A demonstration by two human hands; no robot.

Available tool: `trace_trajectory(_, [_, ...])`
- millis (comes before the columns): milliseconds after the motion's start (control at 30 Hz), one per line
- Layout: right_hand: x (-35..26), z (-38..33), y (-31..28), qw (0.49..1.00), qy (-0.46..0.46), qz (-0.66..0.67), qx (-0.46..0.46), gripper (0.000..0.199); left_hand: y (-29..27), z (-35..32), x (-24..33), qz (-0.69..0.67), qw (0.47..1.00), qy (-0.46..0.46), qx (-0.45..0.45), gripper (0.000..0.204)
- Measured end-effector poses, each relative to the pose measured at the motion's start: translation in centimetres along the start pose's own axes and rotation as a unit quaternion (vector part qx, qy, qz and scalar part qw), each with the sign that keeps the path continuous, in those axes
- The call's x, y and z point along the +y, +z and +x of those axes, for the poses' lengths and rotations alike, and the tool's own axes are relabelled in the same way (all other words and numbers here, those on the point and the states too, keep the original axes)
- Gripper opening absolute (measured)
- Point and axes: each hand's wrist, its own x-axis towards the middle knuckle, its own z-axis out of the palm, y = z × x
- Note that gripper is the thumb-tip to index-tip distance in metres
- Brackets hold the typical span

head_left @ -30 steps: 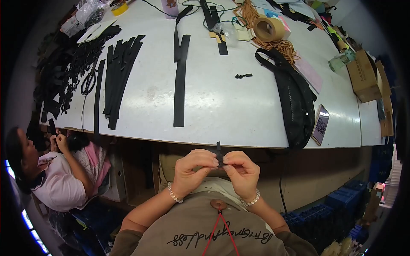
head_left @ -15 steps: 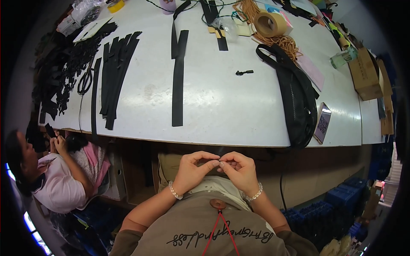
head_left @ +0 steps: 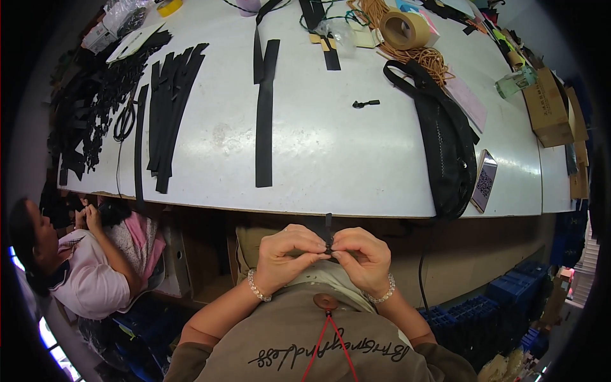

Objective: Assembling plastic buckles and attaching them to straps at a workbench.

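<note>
Just off the table's near edge, my left hand (head_left: 289,251) and my right hand (head_left: 363,258) meet at the fingertips. Thumbs and forefingers of both pinch a small black strip (head_left: 328,223), whose narrow end sticks out beyond the fingers toward the table. Its lower part is mostly covered by the fingertips, and the detail there is too small to make out. On the table beyond lies a small black tab with a knotted-looking end (head_left: 366,103). Left of it is a long black strap (head_left: 265,127), laid lengthwise.
A black bag (head_left: 442,146) and a phone (head_left: 485,181) lie at the table's right. Bundled black straps (head_left: 170,121), scissors (head_left: 125,121) and black scraps (head_left: 95,108) lie left. Tan cord (head_left: 433,67) and a tape roll (head_left: 404,30) are far back. A co-worker (head_left: 89,267) sits left.
My hands have drawn slightly apart, with the fingertips still meeting. The black strip, mostly hidden before, now shows upright beyond my fingers. The whole view has shifted a little.
</note>
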Motion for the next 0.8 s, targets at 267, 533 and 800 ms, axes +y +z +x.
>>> trace_trajectory(267, [-0.2, -0.1, 0.2, 1.000, -0.004, 0.009, 0.007, 0.013, 0.1, -0.3, -0.2, -0.003, 1.000, -0.031, 0.004, 0.016])
trace_trajectory(533, [0.3, -0.5, 0.7, 0.935, 0.216, 0.276, 0.059, 0.009, 0.1, 0.6, 0.7, 0.013, 0.984, -0.173, -0.039, 0.012])
trace_trajectory(800, [0.3, -0.3, 0.9, 0.930, 0.209, 0.294, 0.064, 0.009, 1.0, 0.3, 0.4, -0.103, 0.973, -0.208, -0.015, 0.009])
